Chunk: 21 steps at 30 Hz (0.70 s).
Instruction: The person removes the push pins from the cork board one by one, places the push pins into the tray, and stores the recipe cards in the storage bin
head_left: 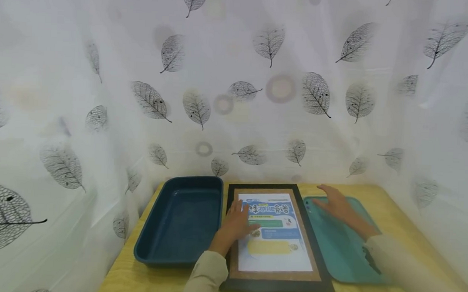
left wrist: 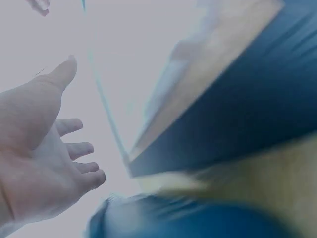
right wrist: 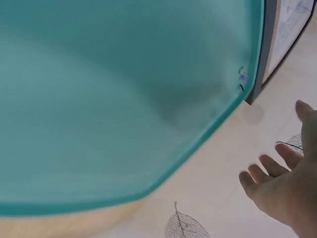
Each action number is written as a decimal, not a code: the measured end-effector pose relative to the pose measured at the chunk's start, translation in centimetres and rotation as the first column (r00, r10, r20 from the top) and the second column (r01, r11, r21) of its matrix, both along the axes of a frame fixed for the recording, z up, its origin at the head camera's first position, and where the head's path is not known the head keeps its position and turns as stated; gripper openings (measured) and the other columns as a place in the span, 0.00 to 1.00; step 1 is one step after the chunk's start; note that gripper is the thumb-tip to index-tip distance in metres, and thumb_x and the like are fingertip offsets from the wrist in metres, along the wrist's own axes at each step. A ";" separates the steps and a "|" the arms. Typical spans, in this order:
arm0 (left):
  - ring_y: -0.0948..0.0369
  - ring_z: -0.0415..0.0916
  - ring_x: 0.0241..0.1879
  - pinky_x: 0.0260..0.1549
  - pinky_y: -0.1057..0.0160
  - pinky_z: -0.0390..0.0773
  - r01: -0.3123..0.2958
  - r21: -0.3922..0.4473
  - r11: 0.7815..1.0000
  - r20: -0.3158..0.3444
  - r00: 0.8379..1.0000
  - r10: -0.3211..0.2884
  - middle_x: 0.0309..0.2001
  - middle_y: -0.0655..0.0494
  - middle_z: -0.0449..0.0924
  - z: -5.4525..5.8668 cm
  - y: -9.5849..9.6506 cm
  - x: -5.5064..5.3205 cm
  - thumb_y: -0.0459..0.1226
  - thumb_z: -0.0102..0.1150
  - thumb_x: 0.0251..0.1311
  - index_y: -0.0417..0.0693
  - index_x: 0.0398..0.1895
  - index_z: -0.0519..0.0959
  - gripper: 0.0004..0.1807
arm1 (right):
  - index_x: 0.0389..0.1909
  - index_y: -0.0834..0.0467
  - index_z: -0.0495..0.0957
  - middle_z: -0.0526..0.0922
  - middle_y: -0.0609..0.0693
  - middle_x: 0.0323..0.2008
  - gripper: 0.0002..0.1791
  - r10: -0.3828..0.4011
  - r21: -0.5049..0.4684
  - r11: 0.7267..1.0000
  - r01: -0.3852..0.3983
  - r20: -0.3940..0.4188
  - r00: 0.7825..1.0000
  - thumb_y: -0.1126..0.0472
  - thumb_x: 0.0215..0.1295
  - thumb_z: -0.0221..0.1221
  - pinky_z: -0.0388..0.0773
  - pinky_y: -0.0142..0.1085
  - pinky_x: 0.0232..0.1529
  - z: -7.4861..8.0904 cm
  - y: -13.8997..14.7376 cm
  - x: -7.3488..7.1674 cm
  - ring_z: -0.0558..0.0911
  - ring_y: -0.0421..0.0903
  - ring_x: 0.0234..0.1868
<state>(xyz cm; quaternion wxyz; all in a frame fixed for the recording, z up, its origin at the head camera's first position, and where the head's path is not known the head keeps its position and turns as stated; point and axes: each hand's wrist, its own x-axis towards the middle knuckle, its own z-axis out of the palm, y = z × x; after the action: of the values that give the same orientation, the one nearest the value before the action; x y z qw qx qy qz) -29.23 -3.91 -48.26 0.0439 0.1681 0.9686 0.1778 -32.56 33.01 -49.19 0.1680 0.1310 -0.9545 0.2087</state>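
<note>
A dark-framed board [head_left: 276,287] lies in the middle of the table, with a printed paper sheet [head_left: 280,263] on its brown backing. Over the sheet's left side is my left hand [head_left: 236,224], its fingers extended; contact with the board cannot be told. In the left wrist view that hand [left wrist: 49,153] shows an empty palm and spread fingers. My right hand [head_left: 339,207] hovers above the far part of a teal tray [head_left: 335,255]. The right wrist view shows this hand [right wrist: 287,178] with loosely bent fingers and nothing in it, apart from the tray's edge [right wrist: 198,148].
A deep dark-blue bin [head_left: 179,222] stands left of the board. All three things sit side by side on a pale wooden table [head_left: 126,280]. A white curtain [head_left: 235,120] with leaf prints hangs behind the table and along both sides.
</note>
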 end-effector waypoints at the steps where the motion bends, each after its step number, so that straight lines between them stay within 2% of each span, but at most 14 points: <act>1: 0.38 0.45 0.80 0.76 0.41 0.57 -0.001 0.003 1.000 -0.039 0.999 0.001 0.81 0.35 0.51 0.5 -0.3 -0.3 0.58 0.63 0.68 0.40 0.79 0.61 0.47 | 0.66 0.75 0.70 0.70 0.78 0.65 0.37 -0.002 0.008 1.000 0.002 -0.025 1.000 0.54 0.66 0.69 0.66 0.71 0.65 0.3 0.0 -0.1 0.69 0.76 0.66; 4: 0.37 0.46 0.80 0.76 0.40 0.57 0.007 0.007 1.000 -0.139 0.990 -0.006 0.80 0.34 0.52 2.5 -1.7 -0.9 0.59 0.63 0.68 0.40 0.79 0.60 0.47 | 0.68 0.74 0.68 0.66 0.78 0.69 0.43 -0.021 0.035 0.999 0.024 -0.087 0.996 0.49 0.63 0.70 0.61 0.72 0.68 1.3 0.2 -0.2 0.63 0.77 0.71; 7: 0.36 0.48 0.79 0.77 0.40 0.56 0.007 -0.021 1.000 -0.208 0.978 -0.011 0.79 0.33 0.54 4.5 -3.8 -1.4 0.59 0.61 0.69 0.38 0.79 0.59 0.48 | 0.71 0.72 0.67 0.62 0.76 0.72 0.47 -0.049 0.065 0.996 0.055 -0.091 0.995 0.43 0.63 0.69 0.57 0.72 0.70 2.4 0.4 0.0 0.59 0.76 0.74; 9: 0.36 0.47 0.79 0.77 0.40 0.55 -0.006 -0.034 0.999 -0.229 0.973 -0.002 0.79 0.33 0.54 5.6 -5.2 -1.6 0.61 0.59 0.69 0.38 0.79 0.58 0.48 | 0.73 0.71 0.64 0.59 0.75 0.74 0.49 -0.065 0.079 0.994 0.070 -0.061 0.996 0.40 0.65 0.66 0.54 0.72 0.72 3.0 0.5 0.2 0.56 0.75 0.76; 12: 0.37 0.46 0.80 0.77 0.40 0.54 -0.033 -0.032 0.999 -0.231 0.973 0.024 0.79 0.35 0.54 6.4 -7.1 -1.5 0.62 0.57 0.70 0.40 0.80 0.58 0.48 | 0.74 0.70 0.63 0.57 0.75 0.76 0.50 -0.061 0.077 0.995 0.061 -0.009 0.998 0.37 0.67 0.64 0.51 0.72 0.72 3.5 0.2 0.5 0.54 0.75 0.76; 16: 0.37 0.49 0.79 0.77 0.40 0.56 -0.040 -0.025 0.999 -0.216 0.976 0.033 0.79 0.36 0.57 5.5 -8.0 -1.1 0.61 0.59 0.70 0.40 0.78 0.61 0.46 | 0.74 0.70 0.63 0.57 0.74 0.76 0.49 -0.027 0.062 0.998 0.025 0.034 0.999 0.38 0.68 0.64 0.51 0.73 0.72 3.5 -1.0 1.1 0.54 0.75 0.76; 21: 0.40 0.57 0.77 0.75 0.43 0.60 0.004 -0.034 0.999 -0.169 0.986 -0.009 0.76 0.37 0.63 3.4 -6.2 -0.1 0.59 0.59 0.71 0.38 0.75 0.66 0.42 | 0.72 0.72 0.65 0.61 0.74 0.74 0.46 0.014 0.026 1.000 -0.017 0.095 0.995 0.42 0.69 0.65 0.55 0.72 0.72 2.7 -3.4 1.7 0.57 0.75 0.75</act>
<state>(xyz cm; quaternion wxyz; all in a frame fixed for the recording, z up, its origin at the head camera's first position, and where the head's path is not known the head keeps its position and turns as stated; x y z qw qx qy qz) -29.31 -10.13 -44.86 -0.0351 0.1850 0.9711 0.1465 -30.89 29.56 -46.51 0.1190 0.1306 -0.9631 0.2032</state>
